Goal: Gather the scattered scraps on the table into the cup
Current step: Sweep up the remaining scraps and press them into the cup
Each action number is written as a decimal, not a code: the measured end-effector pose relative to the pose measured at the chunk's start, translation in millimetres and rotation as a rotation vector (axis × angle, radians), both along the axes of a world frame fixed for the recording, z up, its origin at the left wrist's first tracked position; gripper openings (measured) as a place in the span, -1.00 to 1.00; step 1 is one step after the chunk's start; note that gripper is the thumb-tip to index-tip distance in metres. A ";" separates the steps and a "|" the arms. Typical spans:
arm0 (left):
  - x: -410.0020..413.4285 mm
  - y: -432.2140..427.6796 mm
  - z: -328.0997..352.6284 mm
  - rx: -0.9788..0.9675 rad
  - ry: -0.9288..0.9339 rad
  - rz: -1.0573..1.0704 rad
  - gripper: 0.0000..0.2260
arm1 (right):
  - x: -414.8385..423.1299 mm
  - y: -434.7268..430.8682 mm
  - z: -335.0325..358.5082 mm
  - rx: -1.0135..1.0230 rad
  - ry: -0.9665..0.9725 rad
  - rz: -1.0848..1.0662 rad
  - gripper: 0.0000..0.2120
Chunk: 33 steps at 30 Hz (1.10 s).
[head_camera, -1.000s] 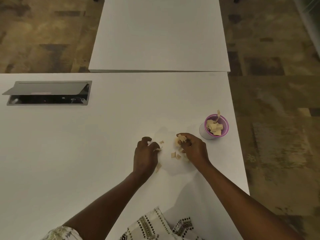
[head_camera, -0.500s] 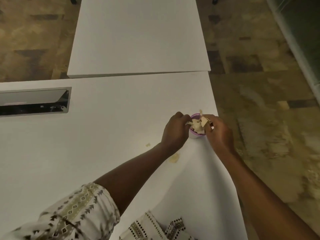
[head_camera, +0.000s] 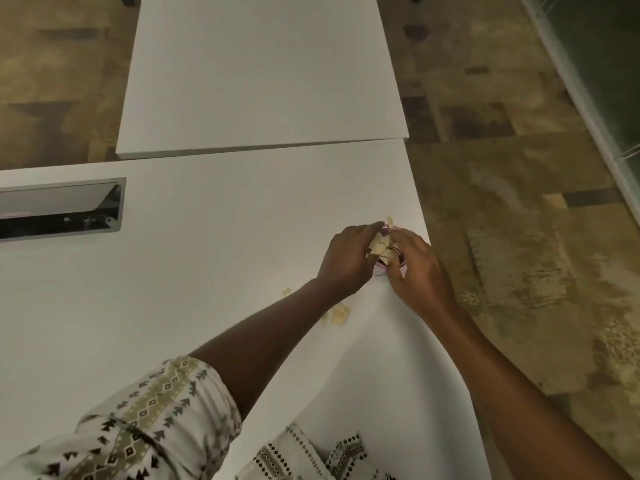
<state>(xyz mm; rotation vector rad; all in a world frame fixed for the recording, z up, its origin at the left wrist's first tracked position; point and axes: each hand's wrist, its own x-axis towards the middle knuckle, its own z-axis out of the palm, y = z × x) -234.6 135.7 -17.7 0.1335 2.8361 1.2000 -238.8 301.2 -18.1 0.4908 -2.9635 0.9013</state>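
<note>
A small purple-rimmed cup (head_camera: 381, 269) stands near the right edge of the white table (head_camera: 173, 306), mostly hidden by both hands. Beige paper scraps (head_camera: 381, 245) are heaped over its mouth. My left hand (head_camera: 349, 259) presses against the cup's left side, fingers curled over the scraps. On the cup's right, my right hand (head_camera: 417, 271) has its fingertips on the pile. A few loose scraps (head_camera: 339, 315) lie on the table beside my left forearm, and one small scrap (head_camera: 286, 291) sits further left.
A second white table (head_camera: 263, 74) abuts the far edge. An open cable hatch (head_camera: 59, 209) is set into the table at the left. The table's right edge runs close to the cup, with patterned carpet (head_camera: 519, 237) beyond.
Both hands carried scraps from the table's middle to the cup and now press them over its mouth. The camera view has shifted right and closer.
</note>
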 end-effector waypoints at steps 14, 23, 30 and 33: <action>116.1 -82.9 -44.5 -0.140 -0.253 0.163 -0.48 | 0.3 -16.1 -29.6 0.585 -0.124 0.166 -0.32; 167.6 -108.0 -59.0 -0.200 -0.343 0.263 -0.48 | -20.2 -27.3 -24.1 0.661 -0.259 0.173 -0.32; 186.8 -108.1 -63.1 -0.239 -0.330 0.357 -0.42 | -6.2 -29.2 -0.6 0.538 -0.112 0.080 -0.51; 199.3 -107.1 -69.2 -0.291 -0.336 0.383 -0.30 | 12.3 -30.5 10.1 0.334 0.058 0.027 -0.55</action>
